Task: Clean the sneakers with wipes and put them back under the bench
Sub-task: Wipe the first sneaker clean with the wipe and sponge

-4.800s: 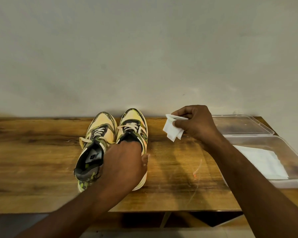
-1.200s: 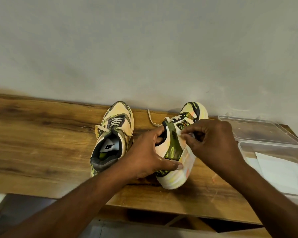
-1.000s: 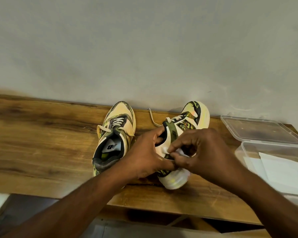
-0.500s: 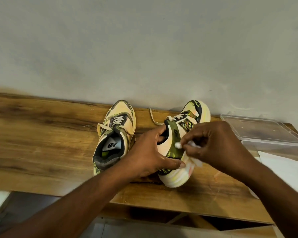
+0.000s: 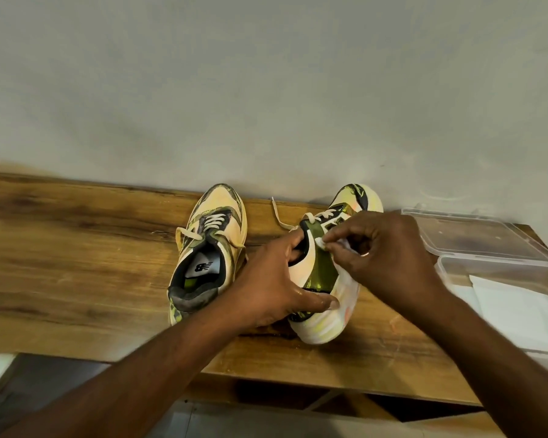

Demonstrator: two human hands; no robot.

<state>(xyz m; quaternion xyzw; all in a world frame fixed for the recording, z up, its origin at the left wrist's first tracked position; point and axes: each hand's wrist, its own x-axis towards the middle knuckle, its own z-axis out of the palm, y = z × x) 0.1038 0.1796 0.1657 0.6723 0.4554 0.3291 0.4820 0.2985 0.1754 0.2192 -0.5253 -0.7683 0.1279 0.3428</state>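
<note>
Two yellow and green camouflage sneakers stand on the wooden bench (image 5: 76,254). The left sneaker (image 5: 208,248) sits upright with its toe to the wall. The right sneaker (image 5: 326,279) is tipped onto its side. My left hand (image 5: 276,286) grips it at the collar, fingers inside the opening and thumb along the heel. My right hand (image 5: 383,257) pinches a crumpled white wipe (image 5: 329,245) and presses it against the sneaker's upper side near the laces.
A clear plastic box (image 5: 519,308) holding white wipes sits at the bench's right end, its clear lid (image 5: 478,235) lying behind it by the wall. The grey wall runs close behind the sneakers. Floor shows below the bench's front edge.
Since the earliest frame my left hand has tipped the right sneaker onto its side. My right hand brought the wipe to it and has been rubbing up and down its side.
</note>
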